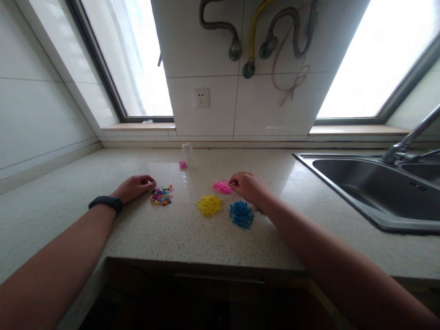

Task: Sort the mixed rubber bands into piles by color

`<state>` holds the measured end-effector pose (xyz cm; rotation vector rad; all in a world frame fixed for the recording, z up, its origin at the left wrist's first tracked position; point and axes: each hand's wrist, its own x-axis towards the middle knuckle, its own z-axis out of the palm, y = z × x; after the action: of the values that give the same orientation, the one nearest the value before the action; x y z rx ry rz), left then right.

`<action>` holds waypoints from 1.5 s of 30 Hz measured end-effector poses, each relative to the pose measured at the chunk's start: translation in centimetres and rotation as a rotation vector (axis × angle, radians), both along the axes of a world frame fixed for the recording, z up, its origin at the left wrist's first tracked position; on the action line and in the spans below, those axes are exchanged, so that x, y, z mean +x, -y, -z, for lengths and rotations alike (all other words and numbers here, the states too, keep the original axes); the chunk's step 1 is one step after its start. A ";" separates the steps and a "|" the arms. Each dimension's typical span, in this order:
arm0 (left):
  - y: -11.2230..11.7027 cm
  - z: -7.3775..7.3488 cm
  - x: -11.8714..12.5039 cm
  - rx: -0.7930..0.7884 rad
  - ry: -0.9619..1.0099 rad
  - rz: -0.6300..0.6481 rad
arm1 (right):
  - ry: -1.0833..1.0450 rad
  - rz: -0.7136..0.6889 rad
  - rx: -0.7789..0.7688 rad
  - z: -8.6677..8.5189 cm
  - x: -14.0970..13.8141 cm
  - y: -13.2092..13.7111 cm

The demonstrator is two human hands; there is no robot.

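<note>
My left hand, with a dark wristband behind it, rests on the counter with its fingers curled together. Its fingertips are beside a small pile of mixed-colour rubber bands. My right hand is pinched at the right edge of a pile of pink rubber bands. Whatever either hand may hold is too small to make out. Yellow rubber bands form a heap nearer me, and blue rubber bands lie below my right hand. Something dark beside the blue pile is partly hidden by my right forearm.
A clear plastic container stands towards the back of the speckled counter, with a small pink object beside it. To the right is a steel sink with a faucet. The counter's front edge runs close to me.
</note>
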<state>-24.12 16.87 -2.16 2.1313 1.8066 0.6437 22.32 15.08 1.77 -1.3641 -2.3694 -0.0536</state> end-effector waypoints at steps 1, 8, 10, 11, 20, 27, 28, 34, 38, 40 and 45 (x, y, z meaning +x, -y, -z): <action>0.0 0.0 0.0 -0.001 0.004 -0.001 | 0.012 -0.005 -0.004 0.0 0.0 0.0; 0.3 -0.8 0.4 -0.031 0.048 0.012 | 0.035 -0.019 -0.019 -0.2 1.0 -0.2; 0.5 -1.1 0.5 -0.038 0.065 0.016 | -0.004 -0.012 -0.018 -0.4 1.7 -0.2; 0.6 -1.2 0.6 -0.039 0.072 0.015 | -0.028 -0.004 -0.016 -0.4 2.1 -0.2; 1.3 -1.6 0.4 -0.061 0.117 0.005 | -0.160 0.180 0.028 -0.3 7.2 -1.4; 1.7 -2.0 0.5 -0.148 0.101 0.073 | -0.219 0.219 -0.015 0.8 10.1 -2.9; 1.7 -2.1 0.6 -0.153 0.092 0.076 | -0.226 0.222 -0.022 1.0 10.4 -3.2; 1.2 -1.5 0.4 -0.126 0.090 0.057 | -0.241 0.244 -0.058 1.9 11.2 -4.1; 1.0 -1.2 0.2 -0.116 0.100 0.048 | -0.248 0.243 -0.073 2.2 11.5 -4.3; 1.1 -1.2 0.3 -0.110 0.110 0.044 | -0.255 0.250 -0.075 2.2 11.7 -4.4; 1.3 -1.6 0.8 -0.080 0.146 0.017 | -0.267 0.263 -0.090 2.4 11.9 -4.6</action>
<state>-23.32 15.57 -0.59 1.9914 1.7058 0.6925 34.21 19.64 -0.65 -1.6086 -1.9857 0.1532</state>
